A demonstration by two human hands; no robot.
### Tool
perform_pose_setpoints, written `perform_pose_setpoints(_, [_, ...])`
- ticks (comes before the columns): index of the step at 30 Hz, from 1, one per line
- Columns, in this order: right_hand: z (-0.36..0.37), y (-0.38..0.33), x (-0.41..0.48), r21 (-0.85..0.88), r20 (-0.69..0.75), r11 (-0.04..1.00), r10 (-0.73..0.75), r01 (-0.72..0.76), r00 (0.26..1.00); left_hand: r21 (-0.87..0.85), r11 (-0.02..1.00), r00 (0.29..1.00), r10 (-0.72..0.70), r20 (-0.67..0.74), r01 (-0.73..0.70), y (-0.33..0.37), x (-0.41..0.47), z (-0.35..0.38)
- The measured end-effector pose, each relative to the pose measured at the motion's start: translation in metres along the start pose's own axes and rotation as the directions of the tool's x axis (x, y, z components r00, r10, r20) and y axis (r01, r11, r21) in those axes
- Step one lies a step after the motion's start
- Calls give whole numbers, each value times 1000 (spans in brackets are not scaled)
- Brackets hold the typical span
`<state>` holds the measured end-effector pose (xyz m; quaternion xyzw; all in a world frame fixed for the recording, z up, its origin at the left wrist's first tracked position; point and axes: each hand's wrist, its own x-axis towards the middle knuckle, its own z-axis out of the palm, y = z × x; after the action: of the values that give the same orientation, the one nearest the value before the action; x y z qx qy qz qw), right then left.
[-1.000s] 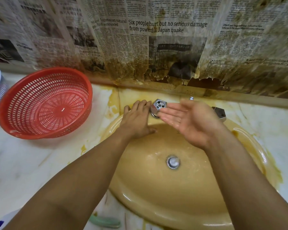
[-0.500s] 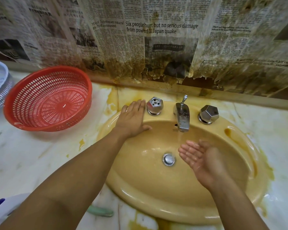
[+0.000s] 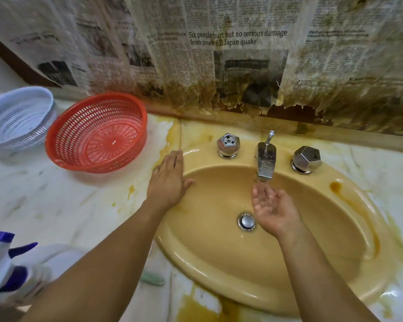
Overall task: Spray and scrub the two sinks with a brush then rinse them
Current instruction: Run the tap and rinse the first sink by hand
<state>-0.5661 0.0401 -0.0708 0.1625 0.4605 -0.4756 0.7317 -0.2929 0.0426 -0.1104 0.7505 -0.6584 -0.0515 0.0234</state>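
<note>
A yellow oval sink (image 3: 300,270) is set into a pale marble table (image 3: 56,201) stained yellow around the basin. The left hand (image 3: 169,182) lies palm down on the sink's left rim, its fingers (image 3: 176,160) straight and together, the thumb spread toward the bowl; it grips nothing. The right hand (image 3: 273,209) is inside the bowl, palm up, right under the mouth of the chrome tap (image 3: 265,162). Its fingers (image 3: 261,194) are loosely cupped and hold nothing. Whether water is running cannot be told.

A chrome knob (image 3: 228,144) stands left of the tap and a second knob (image 3: 307,159) stands right of it, both on the back rim. The metal drain (image 3: 247,221) sits in the bottom of the bowl, just beside the right wrist.

On the table left of the sink a red basket (image 3: 84,126) rests tilted, with a white basket (image 3: 14,119) just behind it to the left. A white and blue spray bottle (image 3: 0,259) shows at the lower left edge. A pale green object (image 3: 153,280) peeks out from under the left forearm, too hidden to identify. Stained, torn newspaper (image 3: 219,54) covers the wall behind.
</note>
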Motion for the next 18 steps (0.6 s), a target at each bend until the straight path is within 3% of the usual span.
perform_pose_setpoints(3, [15,23,2,-79,52,997,24,-20,998,9,1000,1000,12,-11,-11,-2,-1,1])
perform_pose_setpoints(8, [84,61,3,-90,268,996,21,3,963,48,996,995,80,-53,-77,-6,0,2])
perform_pose_setpoints(14, [73,59,7,-217,181,973,-40,80,983,70,992,990,112,-82,-107,-8,4,1])
perform_pose_setpoints(18, [24,36,10,-104,14,992,-70,71,997,34,994,991,104,-80,-101,-10,4,4])
